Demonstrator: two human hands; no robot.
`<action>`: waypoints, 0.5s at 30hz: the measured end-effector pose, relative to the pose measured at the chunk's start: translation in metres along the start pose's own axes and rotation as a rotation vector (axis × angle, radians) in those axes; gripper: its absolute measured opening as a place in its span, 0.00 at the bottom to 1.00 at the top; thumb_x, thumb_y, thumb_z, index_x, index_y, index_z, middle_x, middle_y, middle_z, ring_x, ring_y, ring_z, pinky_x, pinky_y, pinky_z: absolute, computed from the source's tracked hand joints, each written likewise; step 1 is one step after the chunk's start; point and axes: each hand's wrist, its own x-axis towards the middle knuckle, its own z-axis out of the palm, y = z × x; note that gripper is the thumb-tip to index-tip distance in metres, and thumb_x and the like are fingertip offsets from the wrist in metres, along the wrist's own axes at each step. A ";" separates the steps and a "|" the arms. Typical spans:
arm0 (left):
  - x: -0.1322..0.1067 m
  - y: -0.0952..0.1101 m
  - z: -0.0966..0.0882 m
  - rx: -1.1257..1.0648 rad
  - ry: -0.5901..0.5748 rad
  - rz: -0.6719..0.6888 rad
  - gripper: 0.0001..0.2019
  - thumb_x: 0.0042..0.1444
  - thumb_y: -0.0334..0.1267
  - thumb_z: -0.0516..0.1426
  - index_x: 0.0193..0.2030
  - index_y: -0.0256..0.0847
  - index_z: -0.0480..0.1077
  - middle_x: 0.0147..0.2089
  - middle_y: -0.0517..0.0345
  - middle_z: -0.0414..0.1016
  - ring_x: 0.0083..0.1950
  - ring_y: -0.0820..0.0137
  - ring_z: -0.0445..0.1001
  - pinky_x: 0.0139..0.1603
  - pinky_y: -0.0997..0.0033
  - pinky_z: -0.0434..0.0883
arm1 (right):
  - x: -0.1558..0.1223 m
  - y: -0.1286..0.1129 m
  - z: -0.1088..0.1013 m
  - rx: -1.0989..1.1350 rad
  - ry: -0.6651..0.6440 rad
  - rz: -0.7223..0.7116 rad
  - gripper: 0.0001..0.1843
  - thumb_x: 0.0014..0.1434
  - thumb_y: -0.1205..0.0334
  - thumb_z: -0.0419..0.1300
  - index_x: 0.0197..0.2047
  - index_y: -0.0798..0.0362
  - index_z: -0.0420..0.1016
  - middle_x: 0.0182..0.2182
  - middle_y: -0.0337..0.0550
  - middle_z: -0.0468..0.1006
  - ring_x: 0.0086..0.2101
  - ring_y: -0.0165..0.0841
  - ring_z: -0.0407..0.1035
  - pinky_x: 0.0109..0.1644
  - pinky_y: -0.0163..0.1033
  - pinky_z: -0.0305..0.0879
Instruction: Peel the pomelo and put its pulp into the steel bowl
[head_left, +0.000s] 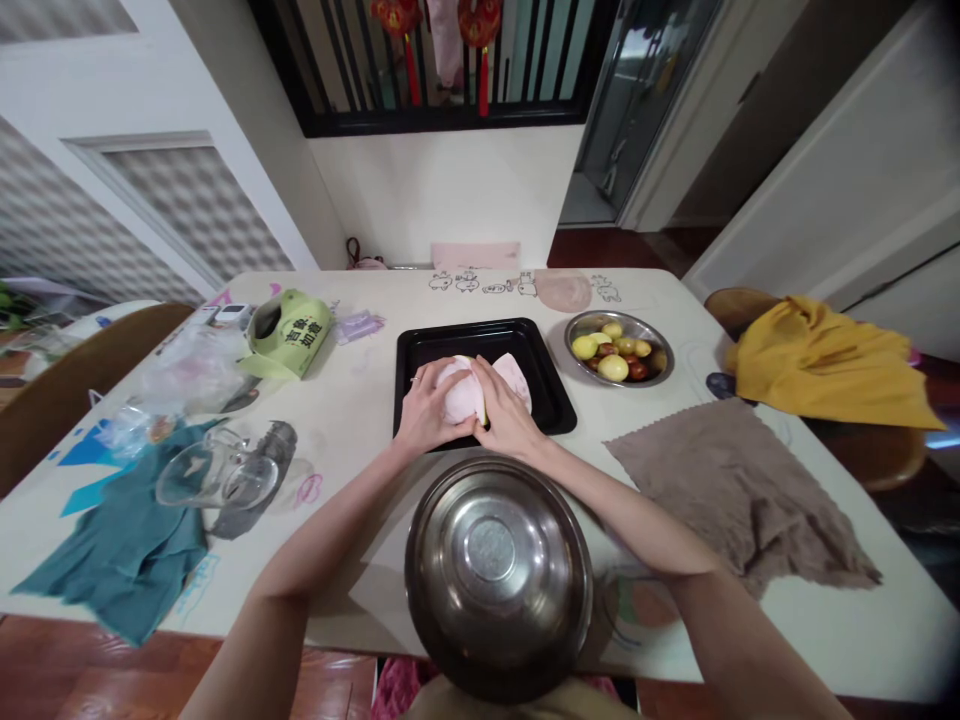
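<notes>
left hand (426, 405) + right hand (506, 412): both clasp pale pink pomelo piece (461, 392) | piece over black baking tray (551, 395) on bench (360, 400) | steel bowl (498, 573) nearest the person

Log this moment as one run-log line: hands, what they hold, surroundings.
left hand + right hand: gripping pink fruit piece | over black tray | steel bowl nearest camera | fruit dish right of tray

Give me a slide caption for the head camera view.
Both hands grip a pale pink fruit over a black tray.
</notes>
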 end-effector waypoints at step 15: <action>-0.009 -0.010 0.005 -0.062 0.081 0.002 0.31 0.51 0.50 0.68 0.61 0.46 0.70 0.63 0.46 0.68 0.62 0.53 0.71 0.64 0.49 0.71 | 0.006 0.015 0.001 -0.027 0.038 -0.158 0.45 0.59 0.73 0.53 0.78 0.55 0.46 0.74 0.56 0.57 0.73 0.45 0.53 0.74 0.56 0.61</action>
